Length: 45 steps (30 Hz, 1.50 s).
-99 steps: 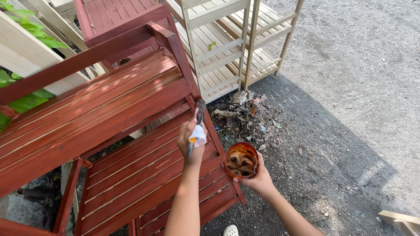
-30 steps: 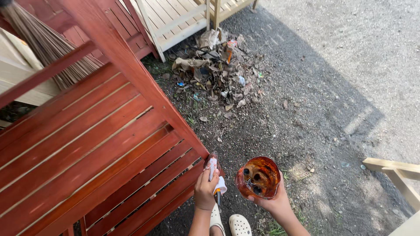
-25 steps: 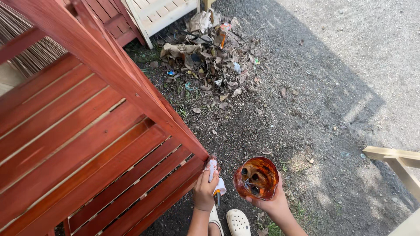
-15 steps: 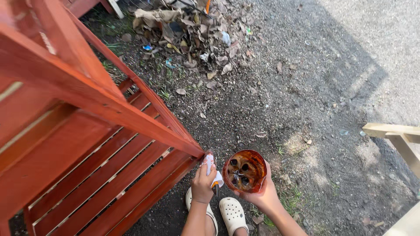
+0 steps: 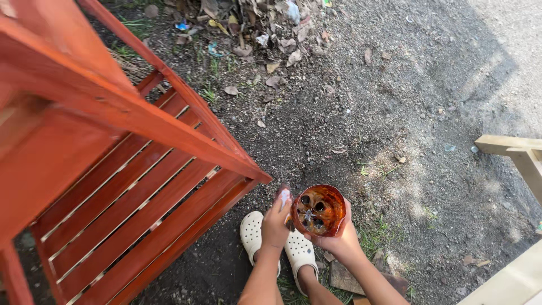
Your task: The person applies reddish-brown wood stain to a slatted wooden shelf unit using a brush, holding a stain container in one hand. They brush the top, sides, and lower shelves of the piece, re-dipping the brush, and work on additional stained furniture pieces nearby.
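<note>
Stain-streaked cup point(image 5: 320, 210) sits upright in the right hand point(image 5: 337, 240), clasped from below so nothing spills. Left hand point(image 5: 275, 223) grips a brush point(image 5: 284, 197) beside its rim, just off the red slatted rack's point(image 5: 141, 186) near corner, above 2 white clogs point(image 5: 251, 232).

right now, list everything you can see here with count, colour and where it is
slatted wooden shelf rack: one, stained red-brown, fills the left half, standing on the ground
round container of stain: one, orange-brown inside, bottom centre, held in the right hand
brush wrapped in pale cloth: one, mostly hidden, in the left hand, next to the container
pile of dry leaves and litter: one, brown and grey, top centre
unpainted wooden frame pieces: pale wood, right edge and bottom right corner
dirt ground: grey-brown, sparse grass
white clog shoes: two, bottom centre
left hand: gripping the brush
right hand: gripping the container
</note>
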{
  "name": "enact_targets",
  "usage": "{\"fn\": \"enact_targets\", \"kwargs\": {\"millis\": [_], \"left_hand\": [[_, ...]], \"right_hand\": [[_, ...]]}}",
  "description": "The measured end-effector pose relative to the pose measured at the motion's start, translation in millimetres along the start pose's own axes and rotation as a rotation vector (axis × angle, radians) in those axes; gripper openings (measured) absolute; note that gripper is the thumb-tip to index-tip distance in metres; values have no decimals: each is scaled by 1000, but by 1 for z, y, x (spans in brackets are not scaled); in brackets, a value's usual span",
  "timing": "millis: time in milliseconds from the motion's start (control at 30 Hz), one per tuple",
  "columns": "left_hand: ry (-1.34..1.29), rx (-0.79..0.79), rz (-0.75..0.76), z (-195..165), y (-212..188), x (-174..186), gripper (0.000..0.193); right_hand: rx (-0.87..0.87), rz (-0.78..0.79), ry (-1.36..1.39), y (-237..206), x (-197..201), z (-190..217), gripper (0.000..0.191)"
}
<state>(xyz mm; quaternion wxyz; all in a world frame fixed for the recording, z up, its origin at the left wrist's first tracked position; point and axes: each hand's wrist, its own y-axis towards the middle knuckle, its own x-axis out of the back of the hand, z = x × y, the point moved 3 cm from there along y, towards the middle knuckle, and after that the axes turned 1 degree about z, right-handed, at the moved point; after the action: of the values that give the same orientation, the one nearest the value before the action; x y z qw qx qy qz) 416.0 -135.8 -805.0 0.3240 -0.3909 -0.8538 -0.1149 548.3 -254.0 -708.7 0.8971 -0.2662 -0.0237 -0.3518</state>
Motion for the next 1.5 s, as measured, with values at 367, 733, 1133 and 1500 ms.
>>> {"fn": "enact_targets", "kwargs": {"millis": [367, 733, 1133, 1500], "left_hand": [[-166, 413, -276, -69, -117, 202, 67], [-270, 512, -1223, -163, -85, 400, 35], [-760, 388, -1539, -171, 6, 546, 33], [-557, 499, -1200, -143, 143, 569, 25]], "right_hand": [[100, 229, -32, -42, -16, 138, 112], [176, 492, 158, -48, -127, 289, 114], [212, 535, 131, -82, -132, 370, 100], [429, 438, 100, -93, -171, 424, 92]]}}
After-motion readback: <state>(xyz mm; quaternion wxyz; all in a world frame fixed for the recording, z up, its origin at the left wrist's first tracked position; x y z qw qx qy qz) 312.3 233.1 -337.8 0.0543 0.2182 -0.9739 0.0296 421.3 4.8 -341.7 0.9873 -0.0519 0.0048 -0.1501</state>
